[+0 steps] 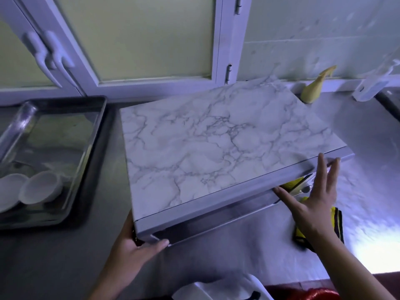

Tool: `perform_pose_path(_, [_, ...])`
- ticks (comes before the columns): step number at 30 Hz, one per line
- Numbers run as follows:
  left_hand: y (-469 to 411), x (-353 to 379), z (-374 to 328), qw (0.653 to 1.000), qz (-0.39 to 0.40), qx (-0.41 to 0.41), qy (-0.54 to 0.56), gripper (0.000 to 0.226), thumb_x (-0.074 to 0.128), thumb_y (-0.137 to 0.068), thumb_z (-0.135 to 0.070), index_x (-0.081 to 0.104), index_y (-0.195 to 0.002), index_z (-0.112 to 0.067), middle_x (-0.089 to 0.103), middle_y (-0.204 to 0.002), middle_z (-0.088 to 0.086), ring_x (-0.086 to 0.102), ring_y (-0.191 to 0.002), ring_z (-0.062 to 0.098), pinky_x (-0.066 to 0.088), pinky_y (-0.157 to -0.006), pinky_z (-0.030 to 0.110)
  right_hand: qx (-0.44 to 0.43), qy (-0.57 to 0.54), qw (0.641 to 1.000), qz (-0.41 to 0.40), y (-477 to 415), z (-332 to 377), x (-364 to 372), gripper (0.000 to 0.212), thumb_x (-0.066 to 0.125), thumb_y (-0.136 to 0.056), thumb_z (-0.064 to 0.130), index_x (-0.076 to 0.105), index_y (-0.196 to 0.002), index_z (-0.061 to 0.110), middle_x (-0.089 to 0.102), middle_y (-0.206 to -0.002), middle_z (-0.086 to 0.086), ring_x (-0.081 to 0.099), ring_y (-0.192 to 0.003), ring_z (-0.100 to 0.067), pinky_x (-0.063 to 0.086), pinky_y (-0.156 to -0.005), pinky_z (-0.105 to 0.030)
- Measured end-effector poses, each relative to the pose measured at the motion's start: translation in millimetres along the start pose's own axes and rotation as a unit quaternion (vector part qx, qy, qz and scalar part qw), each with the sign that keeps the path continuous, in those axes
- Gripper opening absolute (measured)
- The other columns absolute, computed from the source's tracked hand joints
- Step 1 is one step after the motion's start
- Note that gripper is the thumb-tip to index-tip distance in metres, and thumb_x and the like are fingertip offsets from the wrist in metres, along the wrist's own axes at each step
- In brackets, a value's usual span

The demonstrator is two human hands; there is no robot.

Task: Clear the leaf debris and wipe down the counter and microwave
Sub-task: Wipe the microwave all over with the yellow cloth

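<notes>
The microwave [216, 135], its top covered in a marble pattern, stands turned at an angle on the steel counter [65, 263]. My left hand [132, 245] grips its near left front corner, thumb across the front face and fingers round the side. My right hand [313, 195] is spread flat with straight fingers against the right part of the front, its fingertips at the top edge. A yellow cloth with dark trim [333, 226] lies on the counter under my right wrist and is partly hidden by it. No leaf debris shows on the microwave top.
A metal tray [95, 131] with two white bowls [41, 189] sits left of the microwave. A yellow spray bottle [313, 87] leans by the back wall at the right. White cabinet doors [218, 40] hang behind. A white plastic bag [220, 289] lies at the counter's near edge.
</notes>
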State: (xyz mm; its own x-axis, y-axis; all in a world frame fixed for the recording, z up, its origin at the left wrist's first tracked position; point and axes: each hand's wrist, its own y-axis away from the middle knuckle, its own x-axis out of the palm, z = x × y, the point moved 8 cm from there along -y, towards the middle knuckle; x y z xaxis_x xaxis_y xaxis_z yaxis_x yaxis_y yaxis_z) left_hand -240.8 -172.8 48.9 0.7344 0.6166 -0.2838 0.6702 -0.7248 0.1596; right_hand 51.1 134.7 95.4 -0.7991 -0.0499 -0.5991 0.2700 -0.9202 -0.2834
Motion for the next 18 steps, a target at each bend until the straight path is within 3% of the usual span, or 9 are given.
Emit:
perform_pose_path(2, [1, 4, -10, 0.998, -0.062, 0.012, 0.006, 0.036, 0.080, -0.060, 0.022, 0.065, -0.093, 0.020, 0.076, -0.075, 0.010, 0.069, -0.060, 0.005, 0.052, -0.056, 0.011, 0.026, 0.009, 1.000, 0.000, -6, -4, -2, 0.130, 0.076, -0.052, 0.082, 0.008, -0.157, 0.045, -0.011, -0.167, -0.004, -0.006, -0.155, -0.023, 0.013, -0.120, -0.061])
perform_pose_path(5, [2, 6, -7, 0.994, -0.105, 0.013, 0.012, 0.035, 0.080, -0.056, 0.026, 0.066, -0.088, 0.021, 0.073, -0.063, 0.009, 0.069, -0.053, 0.008, 0.053, -0.052, 0.013, 0.040, -0.033, 0.998, 0.034, -12, -9, 5, 0.132, 0.078, -0.047, 0.066, 0.004, -0.155, 0.050, -0.023, -0.165, -0.004, -0.013, -0.154, -0.016, 0.012, -0.123, -0.056])
perform_pose_path(12, [-13, -10, 15, 0.992, -0.125, -0.012, 0.027, 0.044, 0.085, -0.047, 0.016, 0.069, -0.087, 0.015, 0.075, -0.069, 0.009, 0.073, -0.060, 0.015, 0.057, -0.055, 0.018, 0.026, -0.108, 0.994, 0.006, -12, -13, 16, 0.131, 0.091, -0.046, 0.050, 0.021, -0.155, 0.039, -0.026, -0.163, 0.000, -0.009, -0.153, -0.007, 0.023, -0.119, -0.061])
perform_pose_path(13, [-20, -15, 13, 0.992, -0.124, -0.009, 0.023, 0.038, 0.087, -0.046, 0.009, 0.072, -0.081, 0.009, 0.075, -0.068, 0.008, 0.073, -0.061, 0.013, 0.057, -0.055, 0.018, 0.025, -0.107, 0.994, -0.002, -11, -11, 19, 0.132, 0.095, -0.046, 0.053, 0.022, -0.155, 0.038, -0.025, -0.163, 0.000, -0.010, -0.152, -0.005, 0.021, -0.121, -0.057])
perform_pose_path(15, [-38, -26, 8, 0.994, -0.110, -0.005, 0.012, 0.018, 0.087, -0.050, 0.004, 0.077, -0.063, -0.004, 0.075, -0.067, 0.007, 0.073, -0.064, 0.012, 0.057, -0.060, 0.019, 0.027, -0.106, 0.994, -0.015, -10, -3, 28, 0.130, 0.089, -0.045, 0.063, 0.022, -0.154, 0.040, -0.026, -0.162, 0.000, -0.013, -0.151, -0.001, 0.010, -0.125, -0.033])
perform_pose_path(17, [-62, -36, 3, 0.996, -0.085, -0.003, 0.004, 0.024, 0.085, -0.056, 0.008, 0.079, -0.059, -0.015, 0.075, -0.068, 0.005, 0.072, -0.067, 0.008, 0.056, -0.064, 0.016, 0.040, -0.114, 0.992, -0.020, -12, 8, 40, 0.129, 0.087, -0.046, 0.065, 0.021, -0.154, 0.042, -0.026, -0.162, 0.000, -0.015, -0.150, 0.001, 0.004, -0.118, -0.010])
perform_pose_path(18, [-74, -40, 0, 0.997, -0.076, 0.002, 0.002, 0.026, 0.084, -0.057, 0.007, 0.079, -0.059, -0.018, 0.076, -0.069, 0.003, 0.072, -0.067, 0.007, 0.056, -0.064, 0.015, 0.044, -0.117, 0.992, -0.023, -16, 13, 46, 0.130, 0.091, -0.047, 0.063, 0.021, -0.154, 0.042, -0.027, -0.162, -0.002, -0.016, -0.150, -0.001, 0.003, -0.117, -0.007])
